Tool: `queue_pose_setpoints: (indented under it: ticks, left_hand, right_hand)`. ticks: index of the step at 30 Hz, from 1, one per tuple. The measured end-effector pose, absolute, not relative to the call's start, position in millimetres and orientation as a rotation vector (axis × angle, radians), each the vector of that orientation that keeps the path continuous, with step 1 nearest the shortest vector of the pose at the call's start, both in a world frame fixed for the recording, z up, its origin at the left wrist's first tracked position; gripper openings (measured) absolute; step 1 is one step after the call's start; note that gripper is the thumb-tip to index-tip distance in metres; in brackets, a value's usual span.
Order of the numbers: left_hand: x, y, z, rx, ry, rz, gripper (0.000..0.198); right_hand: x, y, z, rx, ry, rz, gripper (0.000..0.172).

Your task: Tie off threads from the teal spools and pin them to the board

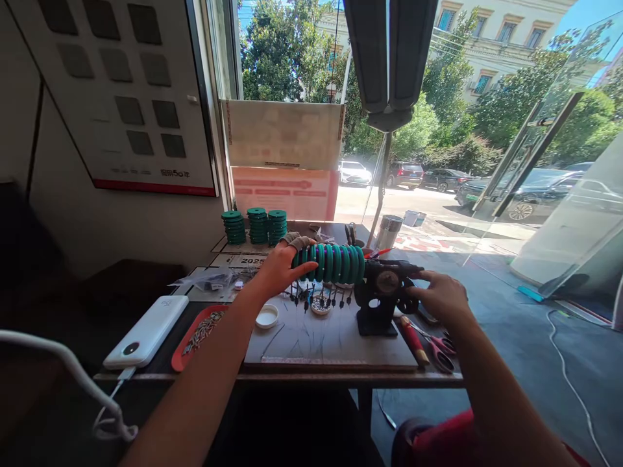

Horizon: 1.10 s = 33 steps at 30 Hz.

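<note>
Green discs (331, 263) packed in long row on black winder (384, 295), mid-bench. Left hand (282, 266) grips row's left end; right hand (438, 295) rests open-fingered on winder's right side. Three more stacks (256, 225) wait far left.

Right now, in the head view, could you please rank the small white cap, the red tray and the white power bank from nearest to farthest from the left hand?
From the left hand:
1. Small white cap, just below it on the board.
2. Red tray, farther left.
3. White power bank, farthest left, at the table's edge.
</note>
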<state>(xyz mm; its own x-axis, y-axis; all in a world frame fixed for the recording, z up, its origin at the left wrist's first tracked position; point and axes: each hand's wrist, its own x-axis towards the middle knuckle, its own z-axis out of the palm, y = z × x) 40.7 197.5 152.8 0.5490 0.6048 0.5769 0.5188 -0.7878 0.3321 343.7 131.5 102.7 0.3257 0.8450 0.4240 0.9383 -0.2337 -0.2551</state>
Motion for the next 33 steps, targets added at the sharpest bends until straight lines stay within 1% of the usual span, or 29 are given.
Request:
queue_pose_setpoints:
  ticks: [4,7,8,11,13,14,15,17,18,20,24,29,31,33]
  left_hand:
    - [40.6,198.5,150.8,2.647,0.985,1.059,0.044]
    - [39.1,202.1,153.2,2.658,0.987,1.028,0.044]
    - [38.7,201.5,155.3,2.663,0.992,1.014,0.045]
    - [43.7,185.5,161.7,2.677,1.135,1.069,0.041]
    - [56.6,162.5,160.3,2.703,1.280,1.190,0.033]
    - [66.3,149.4,156.4,2.761,1.267,1.182,0.030]
    - [77.8,136.9,150.4,2.867,1.172,1.093,0.027]
    - [102.4,118.4,134.1,3.060,0.815,0.684,0.024]
    - [113.7,113.7,125.3,3.066,0.743,0.510,0.023]
    - [130.3,113.0,109.5,3.027,0.816,0.258,0.021]
    - [138.3,124.9,94.7,2.992,0.967,0.189,0.020]
    - [134.9,126.4,97.9,3.019,0.989,0.142,0.022]
    - [134.7,124.7,100.3,3.026,1.006,0.114,0.022]
    - [134.7,123.7,101.9,3.028,1.025,0.101,0.022]
  right_hand:
    - [339.9,116.4,118.7,-2.176,-1.684,-0.422,0.029]
    - [314.6,112.3,151.6,-2.158,-1.623,-0.547,0.034]
    - [301.6,116.8,163.5,-2.040,-1.651,-0.541,0.035]
    - [261.0,146.8,187.4,-1.487,-2.130,-0.326,0.040]
    - [242.6,170.0,189.3,-1.399,-2.361,-0.181,0.044]
    - [237.5,179.0,186.9,-1.404,-2.426,-0.130,0.046]
    - [234.8,185.3,183.4,-1.433,-2.452,-0.102,0.048]
    - [234.5,189.9,176.2,-1.496,-2.438,-0.106,0.052]
    - [235.7,189.4,173.7,-1.521,-2.422,-0.122,0.053]
    - [238.5,186.9,172.0,-1.542,-2.413,-0.132,0.055]
    - [243.2,194.0,178.4,-1.511,-2.451,-0.003,0.056]
    - [247.9,212.6,187.1,-1.618,-2.454,0.112,0.069]
    - [247.1,209.3,185.4,-1.635,-2.431,0.079,0.066]
    - [245.0,199.9,179.8,-1.627,-2.383,-0.005,0.060]
